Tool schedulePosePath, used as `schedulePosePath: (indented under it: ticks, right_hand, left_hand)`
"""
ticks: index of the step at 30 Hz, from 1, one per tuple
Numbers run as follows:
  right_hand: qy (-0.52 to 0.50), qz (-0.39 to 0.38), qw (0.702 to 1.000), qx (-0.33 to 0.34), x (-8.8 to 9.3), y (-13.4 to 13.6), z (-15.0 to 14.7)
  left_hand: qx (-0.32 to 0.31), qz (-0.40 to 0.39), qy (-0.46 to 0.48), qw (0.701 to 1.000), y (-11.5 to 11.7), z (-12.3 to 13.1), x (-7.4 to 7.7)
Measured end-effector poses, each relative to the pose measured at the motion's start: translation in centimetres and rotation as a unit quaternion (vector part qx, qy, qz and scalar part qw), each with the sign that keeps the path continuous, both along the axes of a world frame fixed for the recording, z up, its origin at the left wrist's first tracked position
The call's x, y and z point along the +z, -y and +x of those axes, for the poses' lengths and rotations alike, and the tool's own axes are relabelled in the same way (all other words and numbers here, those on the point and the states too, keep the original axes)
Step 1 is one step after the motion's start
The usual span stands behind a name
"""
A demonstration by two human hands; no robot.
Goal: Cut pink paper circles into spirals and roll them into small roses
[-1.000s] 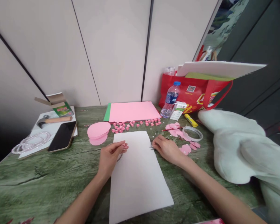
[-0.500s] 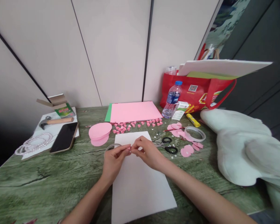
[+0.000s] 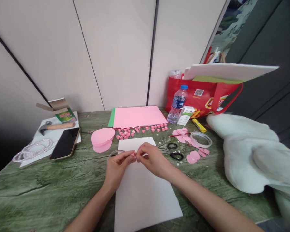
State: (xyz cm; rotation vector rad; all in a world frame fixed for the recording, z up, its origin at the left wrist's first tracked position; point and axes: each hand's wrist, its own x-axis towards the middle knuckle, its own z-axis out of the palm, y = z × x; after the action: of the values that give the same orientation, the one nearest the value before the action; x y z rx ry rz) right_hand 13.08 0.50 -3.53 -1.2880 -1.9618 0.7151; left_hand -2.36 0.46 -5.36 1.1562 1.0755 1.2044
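Observation:
My left hand (image 3: 118,165) pinches a small piece of pink paper (image 3: 133,156), mostly hidden by the fingers. Fingertips of my right hand (image 3: 149,158) are closed on the same piece from the other side. Both hands hover over a white foam board (image 3: 145,196). Beyond it lie several small rolled pink paper flowers (image 3: 127,132). A roll of tape (image 3: 111,154) is partly covered by my left hand. Black-handled scissors (image 3: 176,156) rest just right of my right hand.
Pink paper discs (image 3: 102,137) lie left, near a phone (image 3: 65,143), hammer (image 3: 60,126) and bead string (image 3: 31,150). Pink sheets (image 3: 140,116) are at the back. Right are paper cutouts (image 3: 193,157), another tape roll (image 3: 201,139), a glue stick (image 3: 199,125), a bottle (image 3: 178,104) and a red bag (image 3: 203,96).
My hands stay together on the pink paper piece, with only slight finger movement. The whole view has shifted a little.

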Motion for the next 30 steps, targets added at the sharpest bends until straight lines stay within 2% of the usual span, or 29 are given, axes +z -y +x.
schedulePosePath:
  ticks: [6,10,12,16,19,22,26,30]
  right_hand:
    - [0.053,0.018,0.998,-0.030,0.0,0.2,-0.6]
    - [0.102,0.030,0.991,-0.075,0.4,0.1,-1.1]
    - [0.085,0.012,0.991,-0.100,0.6,0.0,-1.0]
    - [-0.082,-0.062,0.990,-0.098,0.2,-0.3,-0.2]
    - [-0.220,-0.108,0.968,-0.053,-0.7,-0.2,0.1]
    - [-0.315,-0.142,0.938,-0.025,-1.4,0.0,-0.1]
    - [-0.398,-0.166,0.902,-0.012,-1.8,0.1,-0.4]
    - [-0.423,-0.187,0.887,0.007,-1.9,0.1,-0.5]
  left_hand:
    - [0.021,0.081,-0.103,0.991,0.6,0.3,-0.2]
    - [0.066,0.158,-0.161,0.972,0.8,0.4,-0.6]
    - [0.089,0.179,-0.185,0.962,0.9,0.3,-0.7]
    - [0.091,0.194,-0.205,0.955,1.2,0.3,-0.3]
    - [0.076,0.185,-0.201,0.959,1.4,0.5,0.1]
    - [0.069,0.155,-0.184,0.968,1.4,0.5,0.2]
    - [0.051,0.115,-0.118,0.985,0.9,0.5,-0.3]
    - [0.030,0.058,-0.063,0.996,0.3,0.5,-1.0]
